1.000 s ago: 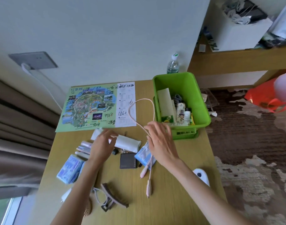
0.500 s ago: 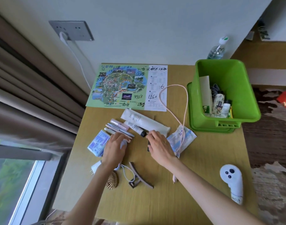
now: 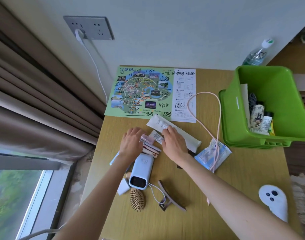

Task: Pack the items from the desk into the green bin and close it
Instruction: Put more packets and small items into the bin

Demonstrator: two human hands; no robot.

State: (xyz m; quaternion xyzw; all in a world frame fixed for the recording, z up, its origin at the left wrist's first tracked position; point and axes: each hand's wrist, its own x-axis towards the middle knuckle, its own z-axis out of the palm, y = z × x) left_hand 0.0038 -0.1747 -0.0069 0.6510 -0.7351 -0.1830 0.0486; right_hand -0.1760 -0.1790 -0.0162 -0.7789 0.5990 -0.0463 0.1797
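Seemingly light, slick and loose, the small tubes (image 3: 151,145) between the hands want scooping together; the left hand (image 3: 131,143) lies flat against them, the right hand (image 3: 174,144) shows no clear grip, the green bin (image 3: 262,67) stands beyond it.

The scene is lit softly and evenly by daylight, admitted through the window (image 3: 18,196) at the near left. Faint, diffuse shadows are cast on the desk (image 3: 243,170) beside the items lying there. Straight lines are bowed by the wide-angle lens (most strongly along the curtain (image 3: 35,101) at left). The white controller (image 3: 273,201) at near right is rendered soft and smeared.
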